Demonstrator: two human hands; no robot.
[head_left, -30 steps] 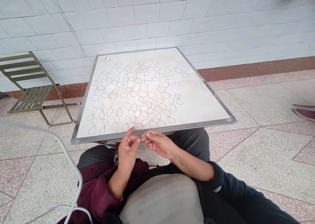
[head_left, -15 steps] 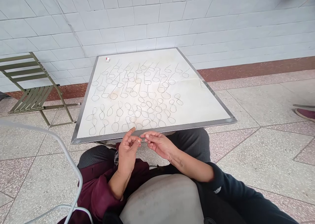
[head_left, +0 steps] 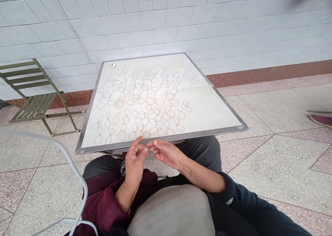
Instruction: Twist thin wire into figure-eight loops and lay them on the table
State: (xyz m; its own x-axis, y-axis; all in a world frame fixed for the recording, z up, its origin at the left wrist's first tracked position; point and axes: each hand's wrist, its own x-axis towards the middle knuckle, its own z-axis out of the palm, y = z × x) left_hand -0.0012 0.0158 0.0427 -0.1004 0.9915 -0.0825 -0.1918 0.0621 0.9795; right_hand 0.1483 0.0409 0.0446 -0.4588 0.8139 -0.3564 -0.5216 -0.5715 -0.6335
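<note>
Close to the board's front edge, my left hand (head_left: 135, 156) pinches a thin wire between thumb and fingertip, its index finger raised. Facing it, my right hand (head_left: 167, 153) has thumb and forefinger pinched on the same wire, the other fingers loosely curled. Little of the wire shows between the fingertips. Just beyond lies a white board (head_left: 212, 115) with a grey metal edge. Several thin wire pieces are spread over it: figure-eight loops (head_left: 126, 119) nearer me, and single loops with straight tails (head_left: 141, 100) farther back.
A small white-and-red object (head_left: 113, 66) sits at the board's back left corner. A green slatted folding chair (head_left: 38, 103) stands left, near a tiled wall (head_left: 150, 21). A pale curved tube (head_left: 75, 167) arcs at lower left. Another person's shoe (head_left: 321, 120) shows at right.
Both hands stay almost in place at the board's front edge, with small fingertip shifts. The wire between them shows less than before. The view has tilted slightly.
</note>
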